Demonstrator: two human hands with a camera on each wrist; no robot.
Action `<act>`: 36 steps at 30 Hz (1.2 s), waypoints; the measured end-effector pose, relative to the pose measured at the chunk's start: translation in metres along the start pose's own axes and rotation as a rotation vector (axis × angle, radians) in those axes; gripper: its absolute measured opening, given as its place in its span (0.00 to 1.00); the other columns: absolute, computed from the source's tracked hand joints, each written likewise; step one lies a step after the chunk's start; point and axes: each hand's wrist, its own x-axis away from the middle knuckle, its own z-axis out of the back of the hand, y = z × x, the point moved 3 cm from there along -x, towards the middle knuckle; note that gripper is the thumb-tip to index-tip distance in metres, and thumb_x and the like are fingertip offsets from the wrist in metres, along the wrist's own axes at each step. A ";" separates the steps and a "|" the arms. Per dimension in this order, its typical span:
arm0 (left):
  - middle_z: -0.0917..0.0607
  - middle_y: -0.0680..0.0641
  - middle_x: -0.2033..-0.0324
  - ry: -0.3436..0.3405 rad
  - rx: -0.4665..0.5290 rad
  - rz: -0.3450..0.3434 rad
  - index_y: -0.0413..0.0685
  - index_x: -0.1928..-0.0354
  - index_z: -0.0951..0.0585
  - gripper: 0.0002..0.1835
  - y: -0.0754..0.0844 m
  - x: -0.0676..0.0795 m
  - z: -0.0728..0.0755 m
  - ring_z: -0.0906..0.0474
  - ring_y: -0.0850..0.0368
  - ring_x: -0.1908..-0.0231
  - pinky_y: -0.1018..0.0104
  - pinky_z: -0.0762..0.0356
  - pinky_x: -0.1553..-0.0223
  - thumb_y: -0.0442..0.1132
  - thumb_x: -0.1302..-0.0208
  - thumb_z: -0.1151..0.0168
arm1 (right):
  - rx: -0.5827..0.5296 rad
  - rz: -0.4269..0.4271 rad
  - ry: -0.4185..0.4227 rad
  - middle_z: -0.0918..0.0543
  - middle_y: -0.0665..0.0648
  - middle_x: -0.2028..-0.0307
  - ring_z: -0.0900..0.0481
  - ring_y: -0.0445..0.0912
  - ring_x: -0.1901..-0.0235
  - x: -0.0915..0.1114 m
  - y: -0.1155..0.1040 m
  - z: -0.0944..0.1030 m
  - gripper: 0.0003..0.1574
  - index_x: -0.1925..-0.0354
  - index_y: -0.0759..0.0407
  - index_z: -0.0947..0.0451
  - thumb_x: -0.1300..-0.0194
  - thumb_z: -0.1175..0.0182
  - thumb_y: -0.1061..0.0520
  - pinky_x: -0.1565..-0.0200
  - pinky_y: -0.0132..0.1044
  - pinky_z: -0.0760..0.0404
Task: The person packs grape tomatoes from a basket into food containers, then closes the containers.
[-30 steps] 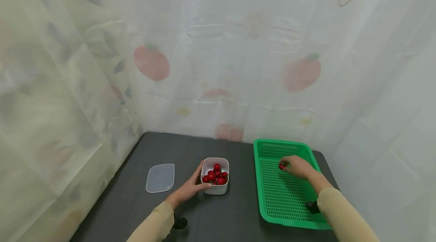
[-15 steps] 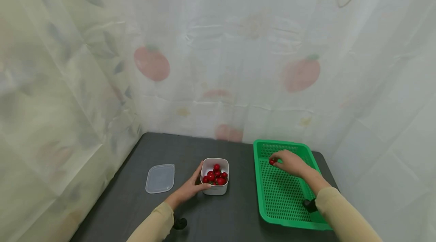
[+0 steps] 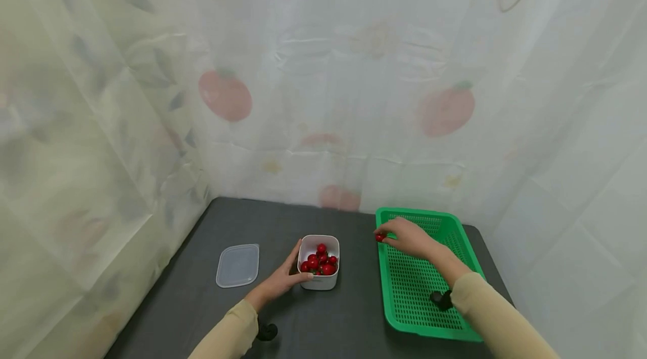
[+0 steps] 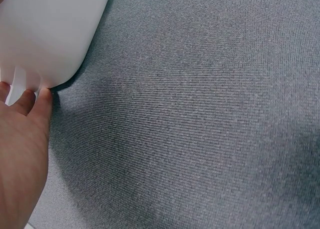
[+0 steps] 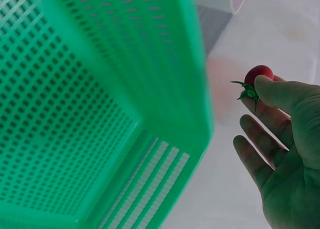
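Observation:
My left hand grips the side of a small white square container, thumb at the near edge and fingers along the far left side. Several cherry tomatoes lie inside it. In the left wrist view, fingertips press against the container's wall. My right hand pinches one cherry tomato with a green stem between thumb and index finger, while the other fingers are spread. It is over the left rim of the green basket, whose visible floor holds no tomatoes.
A flat translucent lid lies left of the container on the dark grey table. Printed curtains hang behind and beside the table. A stretch of tabletop separates the container from the basket.
My right hand has moved left with the pinched cherry tomato, from inside the basket to its left rim. The left hand and container have stayed in place.

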 end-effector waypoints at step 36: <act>0.56 0.35 0.20 -0.012 -0.016 -0.034 0.57 0.17 0.67 0.52 0.005 0.002 -0.003 0.57 0.29 0.24 0.28 0.50 0.32 0.43 0.26 0.39 | 0.017 0.057 -0.238 0.12 0.47 0.55 0.22 0.44 0.52 -0.102 -0.084 -0.053 0.15 0.46 0.51 0.13 0.30 0.33 0.56 0.45 0.46 0.24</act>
